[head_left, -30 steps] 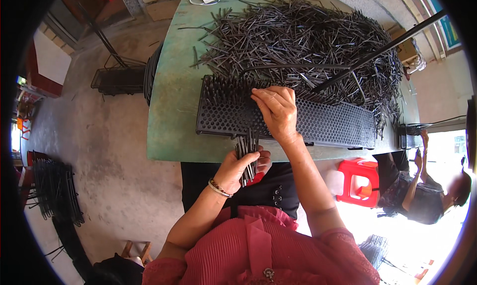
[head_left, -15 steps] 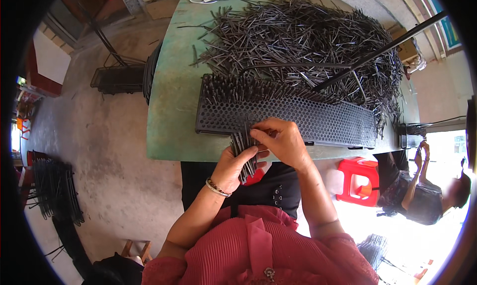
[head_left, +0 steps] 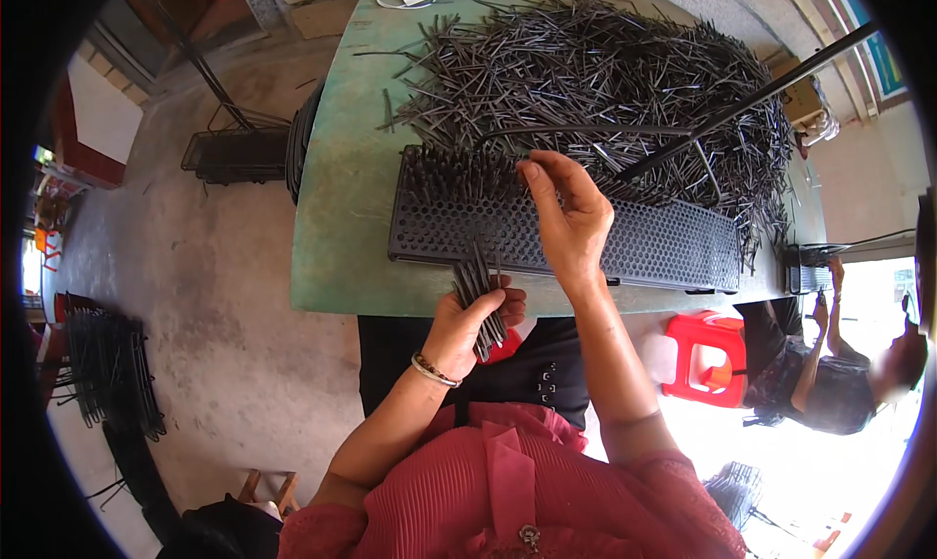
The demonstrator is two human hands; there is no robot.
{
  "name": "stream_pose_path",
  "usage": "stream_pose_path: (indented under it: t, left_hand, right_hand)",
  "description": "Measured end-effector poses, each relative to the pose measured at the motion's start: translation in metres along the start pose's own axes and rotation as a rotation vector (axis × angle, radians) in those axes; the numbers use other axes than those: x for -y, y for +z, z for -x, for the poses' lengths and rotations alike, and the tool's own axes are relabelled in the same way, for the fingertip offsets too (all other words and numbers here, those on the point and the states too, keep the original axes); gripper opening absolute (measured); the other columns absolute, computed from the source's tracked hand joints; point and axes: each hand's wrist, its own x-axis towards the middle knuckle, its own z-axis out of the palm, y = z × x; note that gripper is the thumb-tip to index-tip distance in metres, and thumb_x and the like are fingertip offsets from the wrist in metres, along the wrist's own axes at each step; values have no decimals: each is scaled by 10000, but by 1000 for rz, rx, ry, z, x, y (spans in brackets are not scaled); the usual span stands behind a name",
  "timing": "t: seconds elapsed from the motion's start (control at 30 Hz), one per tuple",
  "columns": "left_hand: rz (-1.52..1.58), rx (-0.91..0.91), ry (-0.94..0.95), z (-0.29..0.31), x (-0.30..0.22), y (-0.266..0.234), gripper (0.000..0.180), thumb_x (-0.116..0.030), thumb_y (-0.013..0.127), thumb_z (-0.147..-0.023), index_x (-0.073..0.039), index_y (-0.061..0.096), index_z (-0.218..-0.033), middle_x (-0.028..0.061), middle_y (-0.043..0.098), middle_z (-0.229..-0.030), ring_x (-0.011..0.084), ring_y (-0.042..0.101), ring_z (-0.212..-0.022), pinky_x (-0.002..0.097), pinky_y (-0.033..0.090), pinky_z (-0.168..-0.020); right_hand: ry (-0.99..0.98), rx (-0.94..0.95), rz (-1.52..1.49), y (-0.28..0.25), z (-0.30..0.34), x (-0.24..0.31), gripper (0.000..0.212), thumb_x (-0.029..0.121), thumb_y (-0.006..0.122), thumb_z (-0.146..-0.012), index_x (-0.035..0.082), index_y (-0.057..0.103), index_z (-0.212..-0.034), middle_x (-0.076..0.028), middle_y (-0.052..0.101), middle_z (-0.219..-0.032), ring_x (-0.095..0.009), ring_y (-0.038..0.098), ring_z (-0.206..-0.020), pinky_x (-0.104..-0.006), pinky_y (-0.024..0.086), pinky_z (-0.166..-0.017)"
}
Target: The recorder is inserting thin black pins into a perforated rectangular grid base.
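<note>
My left hand is closed around a bundle of thin dark sticks, just in front of the table's near edge. Over a long black perforated tray, my right hand has its thumb and forefinger pinched together beside the upright sticks. What sits between those fingertips is too small and dark to make out. The upright sticks crowd the tray's far side, mostly at its left, while rows of open holes show along the near side.
A large heap of loose dark sticks covers the far part of the green table. A dark metal bar slants over it. To the right are a red stool and another person with hands at a small black tray.
My right hand has left the bundle and moved up and to the right, over the tray's upright sticks. My left hand still grips the bundle, almost where it was.
</note>
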Motion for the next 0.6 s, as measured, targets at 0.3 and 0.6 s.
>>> stream_pose_path:
  t: [0.3, 0.6]
  left_hand:
    - [-23, 30, -33, 0, -2, -4, 261, -96, 534, -919, -4, 543, -1163, 170, 639, -1090, 243, 653, -961, 370, 558, -792]
    - [-59, 46, -113, 3, -12, 1, 274, -131, 550, -927, -32, 544, -1182, 152, 647, -1079, 203, 657, -870, 288, 531, -682]
  right_hand:
    - [-144, -21, 192, 10, -4, -12, 159, 48, 661, -851, -6, 653, -1000, -117, 689, -876, -149, 660, -758, -264, 508, -697]
    - [-248, -43, 290, 8, -2, -13, 165, 38, 676, -830, 11, 657, -992, -119, 688, -889, -207, 660, -746, -287, 517, -686]
